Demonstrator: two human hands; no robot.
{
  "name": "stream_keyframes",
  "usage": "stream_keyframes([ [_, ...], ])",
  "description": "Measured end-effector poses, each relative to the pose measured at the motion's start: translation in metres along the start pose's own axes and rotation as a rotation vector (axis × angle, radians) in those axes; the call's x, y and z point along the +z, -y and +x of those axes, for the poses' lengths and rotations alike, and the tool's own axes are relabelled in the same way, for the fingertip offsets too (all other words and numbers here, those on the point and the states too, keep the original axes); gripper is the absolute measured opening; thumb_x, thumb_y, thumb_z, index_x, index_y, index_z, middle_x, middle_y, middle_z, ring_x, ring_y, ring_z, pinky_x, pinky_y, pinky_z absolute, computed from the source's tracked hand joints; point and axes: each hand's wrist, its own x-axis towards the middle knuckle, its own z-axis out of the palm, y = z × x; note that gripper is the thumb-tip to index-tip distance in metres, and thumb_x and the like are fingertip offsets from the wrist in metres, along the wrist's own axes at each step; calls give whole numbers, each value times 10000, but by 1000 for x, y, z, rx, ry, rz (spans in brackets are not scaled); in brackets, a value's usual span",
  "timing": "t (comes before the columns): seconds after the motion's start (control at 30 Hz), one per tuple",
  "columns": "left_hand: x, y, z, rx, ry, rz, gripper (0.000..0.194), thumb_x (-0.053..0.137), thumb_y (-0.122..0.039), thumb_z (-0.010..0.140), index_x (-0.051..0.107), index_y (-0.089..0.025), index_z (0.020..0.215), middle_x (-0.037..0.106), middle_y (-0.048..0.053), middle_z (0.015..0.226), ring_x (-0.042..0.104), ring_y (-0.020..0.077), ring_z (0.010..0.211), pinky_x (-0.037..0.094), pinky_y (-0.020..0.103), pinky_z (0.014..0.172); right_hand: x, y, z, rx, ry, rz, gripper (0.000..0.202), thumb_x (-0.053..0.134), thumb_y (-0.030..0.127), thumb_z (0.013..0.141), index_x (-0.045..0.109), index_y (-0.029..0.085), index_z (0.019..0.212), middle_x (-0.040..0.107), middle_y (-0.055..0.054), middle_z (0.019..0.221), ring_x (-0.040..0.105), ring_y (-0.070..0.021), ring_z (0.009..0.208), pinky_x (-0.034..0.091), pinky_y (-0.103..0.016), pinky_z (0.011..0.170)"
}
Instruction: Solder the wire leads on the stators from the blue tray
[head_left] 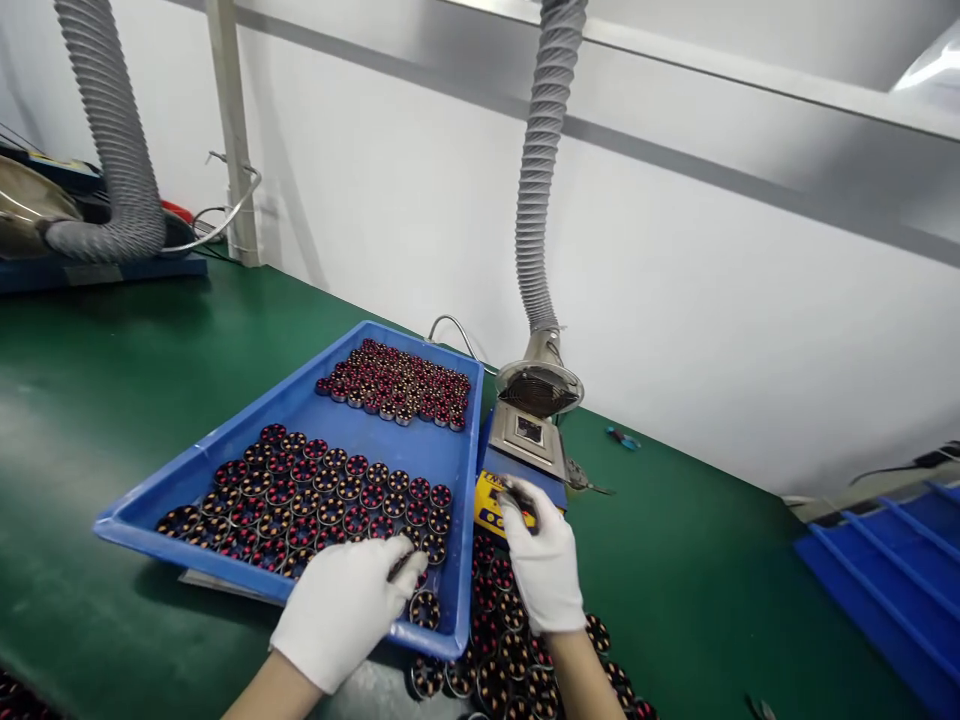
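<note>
The small round black parts with metal rims and red or tan dots fill the near half of a shallow blue plastic tray, with a second cluster at its far end, on a green tabletop. The white-gloved left hand reaches over the tray's near right corner, its bent fingers right at the near cluster; whether it grips one is hidden. The white-gloved right hand is right of the tray, before a blue box with a yellow panel and square metal top; its fingers curl around something dark, too obscured to tell what or how firmly. Loose parts lie just below and around the right wrist.
</note>
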Motion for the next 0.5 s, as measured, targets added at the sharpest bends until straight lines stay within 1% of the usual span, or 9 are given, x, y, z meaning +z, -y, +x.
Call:
stream_keyframes([
  [0.03,1,1,0,-12,3,-5,283,398,-368,900,667,-282,897,719,18,905,671,251,833,486,373,756,-9,-7,-12,10,19,-37,275,434,285,835,616,151,990,656,-118,1010,607,-232,935,465,-398,884],
  [0.1,3,1,1,-29,11,-8,282,405,-382,895,671,-292,921,713,21,959,669,261,865,491,398,778,-17,-19,-31,21,103,-106,231,474,266,802,659,172,901,676,-102,951,618,-236,903,469,-389,869],
  [0.13,4,2,1,-33,16,-8,284,404,-383,894,671,-293,932,711,23,974,669,265,869,493,406,779,-16,-21,-38,22,156,-137,210,496,237,784,676,187,881,679,-91,958,616,-233,916,462,-377,879],
  [0.2,4,1,1,-42,23,-6,291,399,-383,893,670,-292,946,708,28,988,669,272,868,496,417,775,-7,-22,-46,27,249,-200,224,541,165,737,699,210,890,672,-84,1018,598,-246,970,438,-379,907],
  [0.27,3,-1,2,-53,26,-4,297,397,-379,891,673,-287,950,707,36,992,667,279,874,494,424,778,7,-17,-47,47,297,-262,260,562,96,691,712,180,886,650,-135,1063,572,-304,1004,417,-441,908],
  [0.33,2,-3,2,-67,27,-2,307,393,-380,891,677,-281,953,705,46,997,663,285,887,490,428,781,20,-11,-43,84,301,-303,237,530,39,680,718,112,807,636,-219,1029,557,-369,988,400,-521,871],
  [0.4,1,-5,2,-78,29,-6,314,390,-384,892,681,-280,949,701,51,1010,655,283,914,486,419,792,25,-7,-38,119,286,-290,222,502,-11,661,704,75,693,629,-266,982,550,-400,975,384,-550,852],
  [0.43,0,-5,1,-82,30,-11,317,388,-384,894,683,-281,945,699,51,1018,651,279,930,484,413,800,24,-6,-35,131,278,-260,209,512,-28,634,692,78,645,633,-263,963,550,-402,969,381,-544,853],
  [0.5,0,-4,0,-83,35,-24,316,389,-376,893,686,-281,938,696,48,1030,643,270,955,477,400,818,13,-7,-29,149,248,-161,164,563,-20,583,665,108,579,642,-228,965,551,-389,964,382,-513,865],
])
